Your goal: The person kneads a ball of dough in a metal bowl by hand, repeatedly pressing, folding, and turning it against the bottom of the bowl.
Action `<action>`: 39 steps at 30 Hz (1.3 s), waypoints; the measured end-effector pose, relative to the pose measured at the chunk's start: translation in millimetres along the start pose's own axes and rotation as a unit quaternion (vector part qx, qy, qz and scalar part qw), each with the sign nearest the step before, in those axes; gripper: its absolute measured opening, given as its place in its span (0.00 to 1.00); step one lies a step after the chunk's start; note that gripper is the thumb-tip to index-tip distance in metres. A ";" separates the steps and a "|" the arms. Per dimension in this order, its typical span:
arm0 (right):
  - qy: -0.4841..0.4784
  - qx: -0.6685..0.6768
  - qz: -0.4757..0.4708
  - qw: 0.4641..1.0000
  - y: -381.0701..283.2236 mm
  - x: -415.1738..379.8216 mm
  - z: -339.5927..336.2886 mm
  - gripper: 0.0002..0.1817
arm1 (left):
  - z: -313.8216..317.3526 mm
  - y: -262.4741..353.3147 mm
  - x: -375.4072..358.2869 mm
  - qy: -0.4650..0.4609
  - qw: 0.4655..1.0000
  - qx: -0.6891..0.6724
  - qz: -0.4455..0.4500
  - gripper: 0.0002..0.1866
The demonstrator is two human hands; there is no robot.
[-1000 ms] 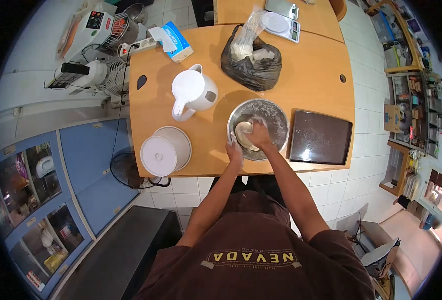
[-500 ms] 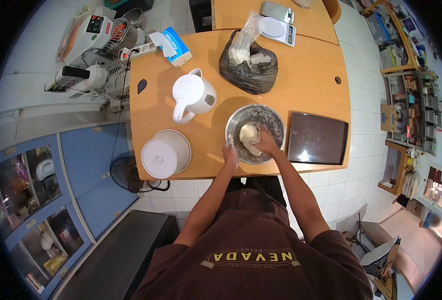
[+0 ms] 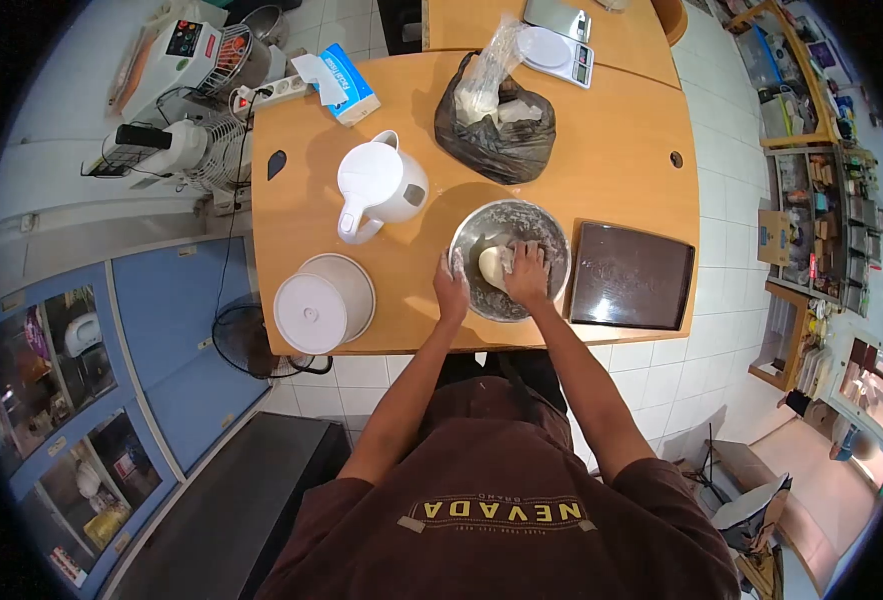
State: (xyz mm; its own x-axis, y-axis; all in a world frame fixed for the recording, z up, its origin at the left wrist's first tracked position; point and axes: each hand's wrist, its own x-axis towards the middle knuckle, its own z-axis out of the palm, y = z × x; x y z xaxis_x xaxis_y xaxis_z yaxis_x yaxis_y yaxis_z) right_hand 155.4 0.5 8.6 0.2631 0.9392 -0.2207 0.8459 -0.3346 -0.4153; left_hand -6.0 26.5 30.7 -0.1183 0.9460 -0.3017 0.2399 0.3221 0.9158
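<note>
A metal mixing bowl point(image 3: 488, 212) with flour-dusted walls stands near the table's front edge. In it lies a pale lump of dough point(image 3: 493, 264). My left hand point(image 3: 451, 290) grips the bowl's left rim, thumb and fingers on either side of the wall. Inside the bowl, my right hand point(image 3: 528, 274) presses against the right side of the dough with its fingers stretched out and spread. Its palm hides part of the lump. Whitish residue clings to the fingers.
A dark baking tray point(image 3: 634, 275) lies right of the bowl. To the left are a white lidded tub point(image 3: 311, 313) and a white electric kettle point(image 3: 372, 180). Behind sit a black plastic bag point(image 3: 502, 150), a kitchen scale point(image 3: 554, 52) and a tissue box point(image 3: 350, 90).
My right hand has opened from its curl around the dough to spread fingers farther into the bowl. The dough looks shorter and rounder. My left hand has moved slightly up along the rim.
</note>
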 end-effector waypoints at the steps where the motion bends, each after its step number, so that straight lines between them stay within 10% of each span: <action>1: 0.012 -0.016 0.003 1.000 -5.9 -5.4 1.9 0.26 | 0.3 -0.7 4.4 -0.006 1.000 -0.005 0.019 0.20; 21: -0.081 -0.044 0.062 0.994 -14.2 45.8 1.4 0.16 | 13.2 -8.1 9.8 0.033 0.995 0.068 0.058 0.19; 33: 0.024 0.019 -0.197 0.980 10.3 -1.6 -29.1 0.41 | 10.1 -22.6 18.2 0.003 0.999 0.028 0.046 0.19; 39: -0.159 0.063 -0.104 0.980 1.6 -18.4 -32.6 0.48 | 10.3 -14.5 14.2 0.002 1.000 0.023 -0.002 0.18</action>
State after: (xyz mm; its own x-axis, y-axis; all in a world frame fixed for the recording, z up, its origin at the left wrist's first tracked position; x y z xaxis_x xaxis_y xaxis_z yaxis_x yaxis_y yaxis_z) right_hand 167.1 -14.8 40.8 -0.0838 0.9232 -0.3751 0.7965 -0.1641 -0.5819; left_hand -1.3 35.7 10.4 -0.1239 0.9445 -0.3044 0.2835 0.3277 0.9013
